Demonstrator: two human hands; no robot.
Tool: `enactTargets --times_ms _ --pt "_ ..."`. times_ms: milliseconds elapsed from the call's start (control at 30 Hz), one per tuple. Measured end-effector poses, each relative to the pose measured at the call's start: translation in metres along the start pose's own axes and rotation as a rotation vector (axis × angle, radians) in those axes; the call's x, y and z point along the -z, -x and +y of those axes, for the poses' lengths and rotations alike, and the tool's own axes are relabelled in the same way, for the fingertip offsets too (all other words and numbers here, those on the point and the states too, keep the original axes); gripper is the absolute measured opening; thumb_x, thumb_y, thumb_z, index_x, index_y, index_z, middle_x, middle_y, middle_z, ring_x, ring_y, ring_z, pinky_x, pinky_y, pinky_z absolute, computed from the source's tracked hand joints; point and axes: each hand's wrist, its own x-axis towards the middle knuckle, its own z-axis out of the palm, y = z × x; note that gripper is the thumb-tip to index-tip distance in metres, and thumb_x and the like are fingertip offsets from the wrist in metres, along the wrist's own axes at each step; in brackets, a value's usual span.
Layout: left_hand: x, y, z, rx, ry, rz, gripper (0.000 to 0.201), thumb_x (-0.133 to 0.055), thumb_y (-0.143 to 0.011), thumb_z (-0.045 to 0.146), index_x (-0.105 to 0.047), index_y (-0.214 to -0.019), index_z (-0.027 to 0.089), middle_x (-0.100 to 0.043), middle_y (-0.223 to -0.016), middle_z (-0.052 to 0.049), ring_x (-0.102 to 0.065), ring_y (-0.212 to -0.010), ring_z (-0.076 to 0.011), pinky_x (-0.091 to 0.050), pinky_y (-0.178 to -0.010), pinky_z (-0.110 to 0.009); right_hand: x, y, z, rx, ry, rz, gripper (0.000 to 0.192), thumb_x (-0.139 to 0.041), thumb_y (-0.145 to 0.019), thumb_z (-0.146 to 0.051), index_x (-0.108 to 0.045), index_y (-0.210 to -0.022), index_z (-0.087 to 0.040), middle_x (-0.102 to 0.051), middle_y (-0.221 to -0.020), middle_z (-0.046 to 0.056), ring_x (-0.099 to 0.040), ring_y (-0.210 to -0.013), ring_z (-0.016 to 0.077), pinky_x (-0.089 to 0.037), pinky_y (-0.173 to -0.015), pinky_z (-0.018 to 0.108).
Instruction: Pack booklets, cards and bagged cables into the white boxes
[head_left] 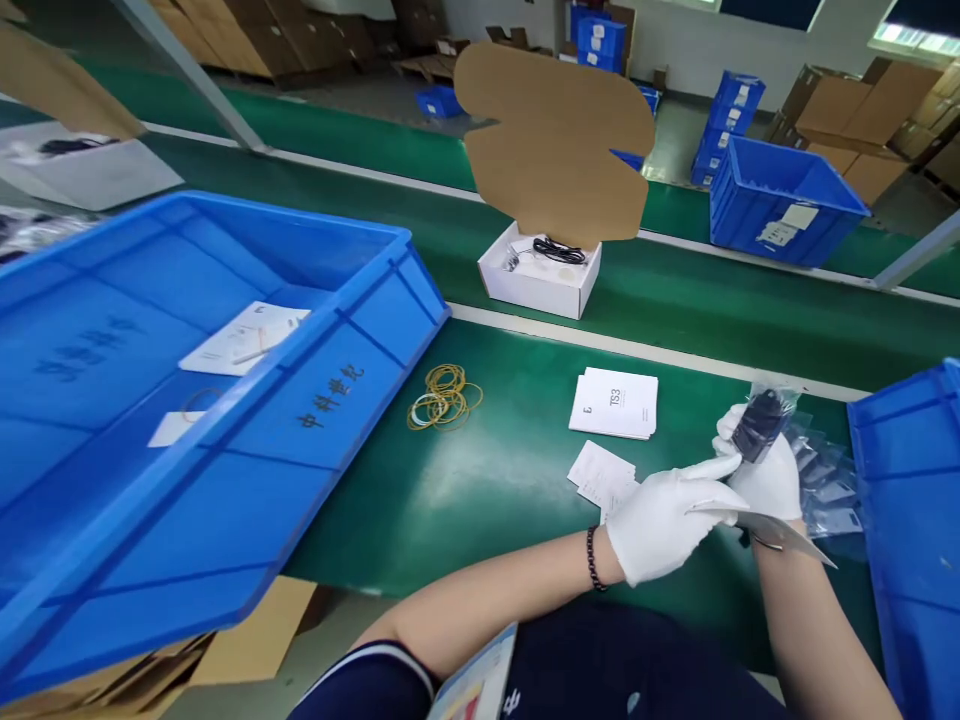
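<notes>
Two gloved hands meet over the worktop (450, 500): the right hand (761, 470) grips a bagged dark part (757, 422), the left hand (664, 520) pinches a card (780, 535) just below. Booklets (615, 402), slips (600, 475) and rubber bands (444, 397) lie nearby, a crate (187, 400) farther left.
</notes>
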Motion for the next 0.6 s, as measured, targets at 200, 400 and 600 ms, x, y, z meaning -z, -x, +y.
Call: enactTargets --times_ms 200,400,600 --pt "0.023 0.017 0.021 0.165 0.137 -0.053 0.022 -0.06 -0.089 0.029 -0.079 -0.098 0.024 -0.072 -0.118 -0.005 -0.068 -0.104 -0.0269 -0.054 -0.091 -0.035 0.005 -0.006 0.001 -0.136 -0.803 -0.075 0.02 -0.038 -0.095 -0.04 -0.044 -0.081 -0.027 -0.019 -0.065 -0.006 -0.003 -0.046 0.0143 -0.008 -0.035 0.025" --pt "0.042 0.028 0.009 0.276 0.272 0.071 0.026 -0.066 -0.086 0.035 -0.079 -0.103 0.021 -0.073 -0.115 -0.009 -0.067 -0.104 -0.029 -0.053 -0.093 -0.037 0.013 -0.007 0.003 -0.186 -0.884 -0.072 0.019 -0.038 -0.093 -0.039 -0.037 -0.078 -0.028 -0.018 -0.064 -0.007 -0.003 -0.042 0.0132 -0.007 -0.033 0.025" --pt "0.058 0.032 -0.002 0.389 0.361 0.203 0.027 -0.07 -0.084 0.037 -0.078 -0.102 0.018 -0.074 -0.105 -0.01 -0.069 -0.094 -0.0275 -0.056 -0.082 -0.034 0.016 -0.011 -0.004 -0.261 -0.928 -0.023 0.022 -0.054 -0.083 -0.043 -0.042 -0.076 -0.027 -0.027 -0.062 -0.008 -0.004 -0.041 0.0103 -0.007 -0.033 0.024"
